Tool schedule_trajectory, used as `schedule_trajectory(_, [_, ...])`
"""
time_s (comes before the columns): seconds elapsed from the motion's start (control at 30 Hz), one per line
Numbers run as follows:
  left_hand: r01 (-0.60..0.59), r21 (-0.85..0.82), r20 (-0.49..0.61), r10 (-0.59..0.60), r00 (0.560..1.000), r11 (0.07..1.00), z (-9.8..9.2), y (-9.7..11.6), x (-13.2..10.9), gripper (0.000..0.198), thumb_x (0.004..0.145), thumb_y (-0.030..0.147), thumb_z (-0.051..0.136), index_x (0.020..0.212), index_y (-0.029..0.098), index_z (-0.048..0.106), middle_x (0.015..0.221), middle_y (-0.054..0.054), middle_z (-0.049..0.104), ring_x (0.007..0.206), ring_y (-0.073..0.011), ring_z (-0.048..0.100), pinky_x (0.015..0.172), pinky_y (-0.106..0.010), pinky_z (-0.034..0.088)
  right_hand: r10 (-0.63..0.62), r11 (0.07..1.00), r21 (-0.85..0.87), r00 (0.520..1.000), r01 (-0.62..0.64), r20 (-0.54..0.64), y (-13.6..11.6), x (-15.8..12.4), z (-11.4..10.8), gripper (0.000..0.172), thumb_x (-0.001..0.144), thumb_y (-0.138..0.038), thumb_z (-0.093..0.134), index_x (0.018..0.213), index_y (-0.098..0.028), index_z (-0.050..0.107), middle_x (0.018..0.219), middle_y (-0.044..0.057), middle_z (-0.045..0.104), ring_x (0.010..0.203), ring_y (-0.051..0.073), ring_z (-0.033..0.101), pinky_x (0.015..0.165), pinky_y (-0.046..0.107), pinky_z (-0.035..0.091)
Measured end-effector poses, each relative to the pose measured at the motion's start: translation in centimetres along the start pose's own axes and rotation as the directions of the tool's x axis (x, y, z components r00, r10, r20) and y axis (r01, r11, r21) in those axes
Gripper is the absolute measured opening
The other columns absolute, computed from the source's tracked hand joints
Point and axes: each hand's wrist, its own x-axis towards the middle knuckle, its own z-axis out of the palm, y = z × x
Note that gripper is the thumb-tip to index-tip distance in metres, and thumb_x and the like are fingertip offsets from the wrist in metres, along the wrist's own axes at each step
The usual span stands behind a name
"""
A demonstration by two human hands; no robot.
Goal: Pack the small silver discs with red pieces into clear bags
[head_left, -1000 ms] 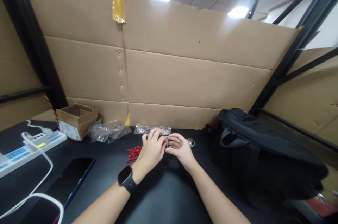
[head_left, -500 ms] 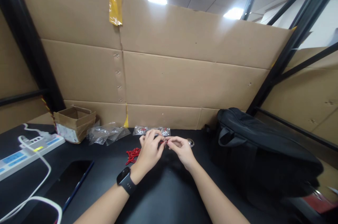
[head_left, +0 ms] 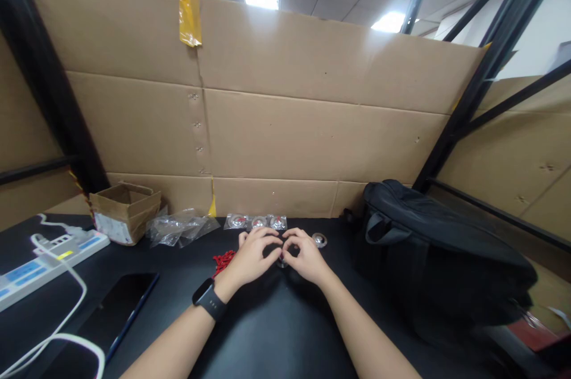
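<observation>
Here, my left hand [head_left: 255, 255] and right hand [head_left: 307, 255] curl at a shiny piece [head_left: 282, 263], clamped or not I can't tell; the carton label [head_left: 111, 228] looks unreadable.

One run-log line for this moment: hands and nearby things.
left hand: at small round piece, grip unclear | right hand: same piece, grip unclear | nearby: red pieces left, shiny disc right
</observation>
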Motion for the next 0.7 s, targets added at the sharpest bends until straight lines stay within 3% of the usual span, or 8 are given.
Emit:
schedule_trajectory(0.1, [-0.037, -0.001, 0.077, 0.037, 0.996, 0.999, 0.5, 0.0, -0.2, 0.017, 0.093, 0.036, 0.057, 0.093, 0.030, 0.074, 0.119, -0.003, 0.067, 0.119, -0.0256, 0.051, 0.091, -0.042, 0.030, 0.008, 1.000, 0.025, 1.000, -0.008, 0.007, -0.1, 0.0, -0.2, 0.006, 0.077, -0.016, 0.069, 0.074, -0.022, 0.070, 0.112, 0.006, 0.064, 0.106, 0.023, 0.060, 0.084, 0.034, 0.048])
schedule_trajectory(0.4, [0.018, -0.028, 0.117, -0.015, 0.993, 0.999, 0.7, -0.1, -0.2, 0.015, 0.089, 0.032, 0.063, 0.079, 0.028, 0.073, 0.100, -0.001, 0.073, 0.109, -0.0237, 0.054, 0.087, -0.041, 0.026, 0.003, 1.000, 0.008, 0.998, -0.003, 0.066, 0.0, 0.0, -0.4, 0.006, 0.076, -0.017, 0.070, 0.073, -0.021, 0.070, 0.111, 0.006, 0.065, 0.103, 0.023, 0.061, 0.082, 0.033, 0.049])
schedule_trajectory(0.6, [0.046, -0.031, 0.148, -0.041, 0.988, 0.998, 1.4, -0.2, -0.5, 0.014, 0.088, 0.032, 0.064, 0.080, 0.028, 0.075, 0.094, -0.003, 0.074, 0.101, -0.0247, 0.058, 0.087, -0.042, 0.027, -0.040, 0.998, -0.038, 0.983, 0.047, 0.179, 0.8, -0.1, -1.1, 0.003, 0.082, -0.020, 0.069, 0.080, -0.022, 0.070, 0.099, 0.004, 0.067, 0.094, 0.020, 0.063, 0.086, 0.033, 0.047])
schedule_trajectory(0.7, [0.038, -0.010, 0.156, -0.036, 0.987, 0.999, 0.9, -0.8, -0.4, 0.013, 0.088, 0.034, 0.063, 0.091, 0.031, 0.076, 0.098, -0.004, 0.075, 0.103, -0.0259, 0.059, 0.089, -0.041, 0.028, 0.029, 0.983, -0.182, 0.990, -0.003, 0.141, 2.1, -0.2, -2.5, 0.010, 0.081, -0.022, 0.070, 0.091, -0.023, 0.070, 0.103, 0.005, 0.066, 0.099, 0.021, 0.061, 0.091, 0.036, 0.044])
